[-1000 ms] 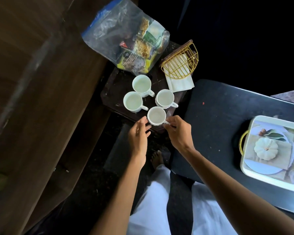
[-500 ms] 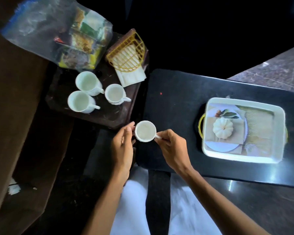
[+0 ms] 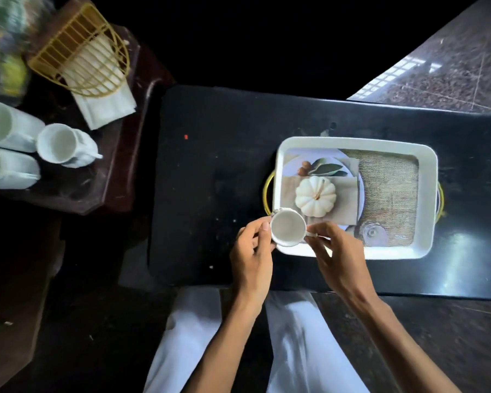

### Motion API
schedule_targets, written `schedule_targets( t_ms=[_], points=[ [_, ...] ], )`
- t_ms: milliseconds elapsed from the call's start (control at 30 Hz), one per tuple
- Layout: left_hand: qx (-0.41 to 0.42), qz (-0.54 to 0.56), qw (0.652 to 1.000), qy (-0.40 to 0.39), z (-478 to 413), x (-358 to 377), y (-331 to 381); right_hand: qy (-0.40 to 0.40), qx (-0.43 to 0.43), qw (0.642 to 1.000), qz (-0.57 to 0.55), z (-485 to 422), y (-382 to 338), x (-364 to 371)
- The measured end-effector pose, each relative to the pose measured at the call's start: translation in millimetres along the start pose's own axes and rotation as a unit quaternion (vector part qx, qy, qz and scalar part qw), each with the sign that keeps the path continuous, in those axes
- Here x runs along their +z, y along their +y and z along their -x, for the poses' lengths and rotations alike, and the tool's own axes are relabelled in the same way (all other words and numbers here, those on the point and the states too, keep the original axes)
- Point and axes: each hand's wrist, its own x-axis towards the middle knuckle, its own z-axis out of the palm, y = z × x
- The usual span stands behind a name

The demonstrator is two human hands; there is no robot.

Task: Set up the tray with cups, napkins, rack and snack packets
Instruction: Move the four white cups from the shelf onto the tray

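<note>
A white cup (image 3: pixel 287 227) hangs over the near left corner of the white tray (image 3: pixel 428 194), which has a pumpkin picture on its floor. My right hand (image 3: pixel 338 256) pinches the cup's handle and my left hand (image 3: pixel 253 253) steadies its left side. Three more white cups (image 3: pixel 58 143) stand on the brown side table (image 3: pixel 119 171) at the left. The yellow wire rack (image 3: pixel 81 49) lies over white napkins (image 3: pixel 105 109) there. The bag of snack packets (image 3: pixel 3 46) is blurred at the top left corner.
The tray rests on a black table (image 3: pixel 210 180) and has yellow handles (image 3: pixel 268 194) at both ends. A speckled stone floor (image 3: pixel 451 66) shows at the top right. My white trousers (image 3: pixel 295 336) are below the table's front edge.
Both hands lifted one cup off the brown side table and carried it right, over the black table to the tray's near left corner. The view swung right with them.
</note>
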Motion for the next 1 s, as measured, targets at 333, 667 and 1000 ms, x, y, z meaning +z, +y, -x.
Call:
schedule_targets(
  t_ms=[333,667,1000],
  points=[
    [-0.026,-0.045,0.998,0.023,-12.6,37.2,-18.7,-0.040,0.012,0.999,-0.031,-12.8,46.9,-6.5],
    [-0.028,-0.061,0.997,0.022,-13.9,40.4,-28.9,-0.057,-0.001,0.998,-0.041,-15.9,57.6,-6.2],
    [-0.023,-0.096,0.995,0.000,-15.6,28.9,-29.1,-0.081,0.020,0.996,-0.020,-10.8,51.8,-10.3]
  ],
)
